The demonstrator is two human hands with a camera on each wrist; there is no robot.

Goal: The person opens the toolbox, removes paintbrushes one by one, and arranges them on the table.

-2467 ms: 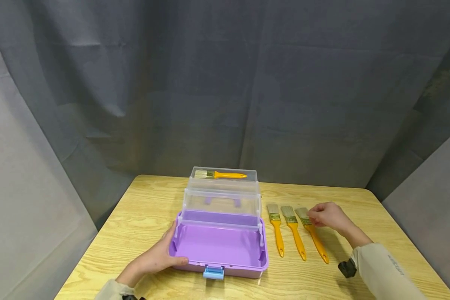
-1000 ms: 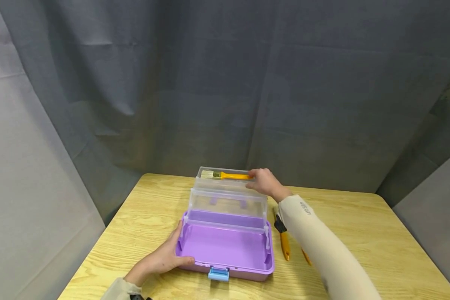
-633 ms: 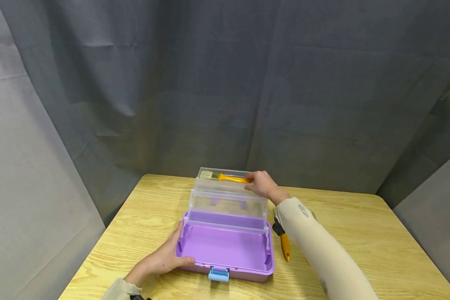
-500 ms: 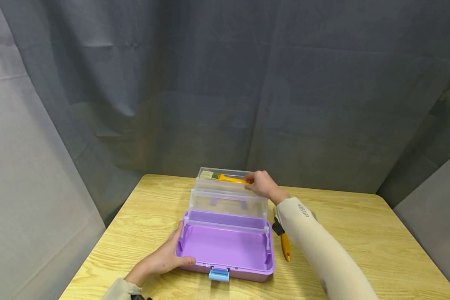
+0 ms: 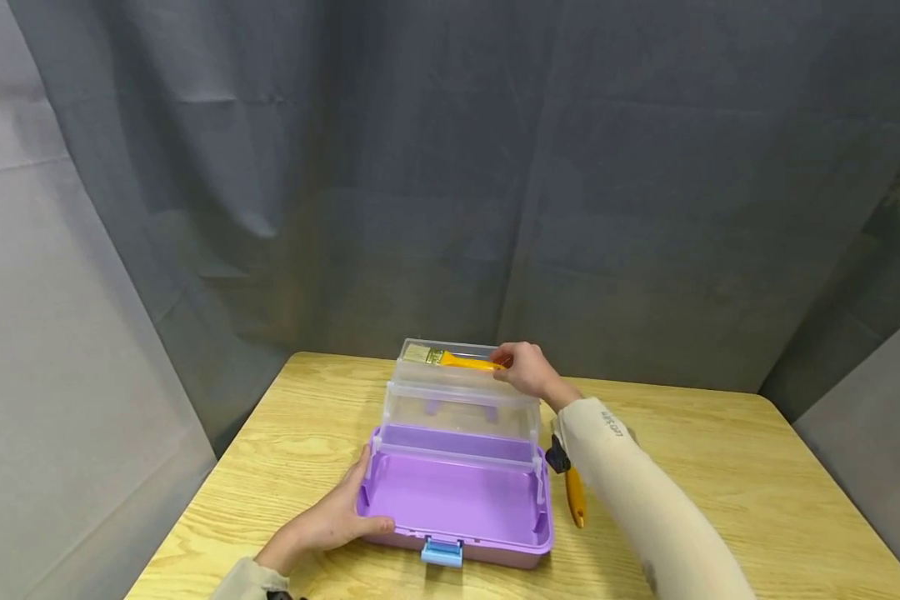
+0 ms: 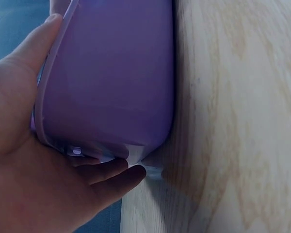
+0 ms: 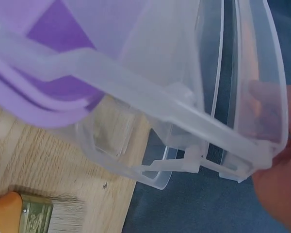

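Note:
An open purple storage box (image 5: 450, 500) with clear fold-out trays stands on the table in the head view. My left hand (image 5: 333, 517) grips its left side, thumb over the front rim and fingers along the wall. At the raised top tray (image 5: 450, 377), my right hand (image 5: 527, 369) pinches the handle end of a yellow-handled paintbrush (image 5: 468, 362). That brush lies lengthwise in the tray, bristles to the left; whether another lies under it I cannot tell. In the right wrist view, the right fingers (image 7: 266, 97) reach inside the clear tray wall.
Right of the box, a paintbrush (image 5: 576, 500) lies on the wooden table (image 5: 720, 467), partly under my right sleeve (image 5: 645, 492). A bit of bristle (image 5: 632, 434) shows beyond the sleeve. A blue latch (image 5: 442, 552) hangs at the box front. Dark cloth (image 5: 450, 208) hangs behind the table.
My right hand has moved from the rightmost table brush to the top tray, lowering a paintbrush into it. The left hand keeps its grip on the box. The view has shifted slightly.

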